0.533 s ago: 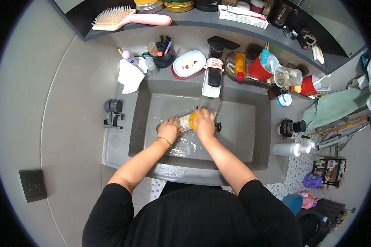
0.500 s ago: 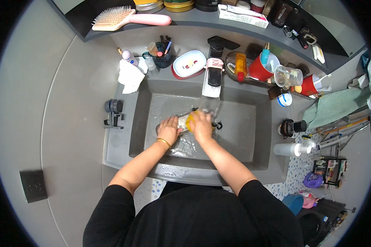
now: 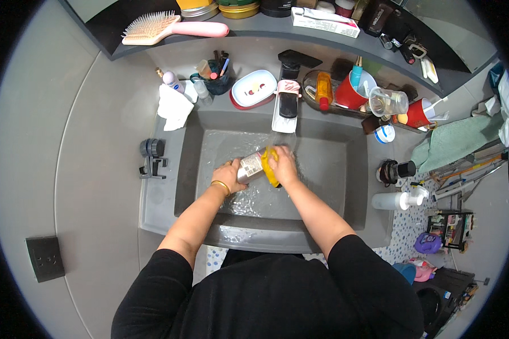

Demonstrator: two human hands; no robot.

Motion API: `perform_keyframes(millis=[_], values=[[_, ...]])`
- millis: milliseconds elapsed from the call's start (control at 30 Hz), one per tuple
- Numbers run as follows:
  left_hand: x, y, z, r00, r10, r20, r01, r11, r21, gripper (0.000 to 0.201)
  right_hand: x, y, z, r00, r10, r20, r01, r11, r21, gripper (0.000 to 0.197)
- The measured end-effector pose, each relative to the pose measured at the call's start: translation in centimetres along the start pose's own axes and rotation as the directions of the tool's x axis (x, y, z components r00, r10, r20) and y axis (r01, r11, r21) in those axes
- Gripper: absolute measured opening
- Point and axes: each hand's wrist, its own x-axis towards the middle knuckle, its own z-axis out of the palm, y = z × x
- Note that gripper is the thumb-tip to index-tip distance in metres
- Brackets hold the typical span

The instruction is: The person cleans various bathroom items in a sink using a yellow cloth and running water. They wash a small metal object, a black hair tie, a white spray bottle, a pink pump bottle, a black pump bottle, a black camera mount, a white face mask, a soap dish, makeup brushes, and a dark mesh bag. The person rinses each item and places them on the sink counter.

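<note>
In the grey sink [image 3: 328, 175], my left hand [image 3: 225, 175] is closed round the lower left end of a silvery cylindrical bottle [image 3: 251, 166] with a printed label. The bottle lies tilted, its right end up toward the tap. My right hand [image 3: 285, 165] grips a yellow cloth [image 3: 270, 170] and presses it against the bottle's right part, hiding that end. Directly above this hand is the tap [image 3: 287, 107], with water running from its spout. Splashed water covers the basin floor below both hands.
Behind the basin stand an oval soap box [image 3: 254, 87], a cup of pens [image 3: 218, 82] and a red cup [image 3: 350, 93]. A pump bottle [image 3: 393, 200] is on the right rim, a black clamp-like stand [image 3: 152, 158] on the left. A shelf [image 3: 254, 40] overhangs the back.
The bottle's silvery body and label now show more, with its left end held in my left hand. My right hand has shifted slightly right, and more of the yellow cloth is visible.
</note>
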Motion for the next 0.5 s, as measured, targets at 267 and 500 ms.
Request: perform_keyframes(millis=[267,500], values=[[0.4,1.2,-0.1,0.984,-0.179,0.013,0.180,0.983,-0.038,0.078,-5.4,3.7,-1.7,0.943,0.090,0.321,0.010,0.954,-0.299,0.041],[-1.7,-2.0,0.7,0.996,0.000,0.089,0.026,0.956,-0.293,0.085,-6.7,0.7,-4.8,0.903,0.419,0.093,-0.313,0.792,-0.525,0.043]])
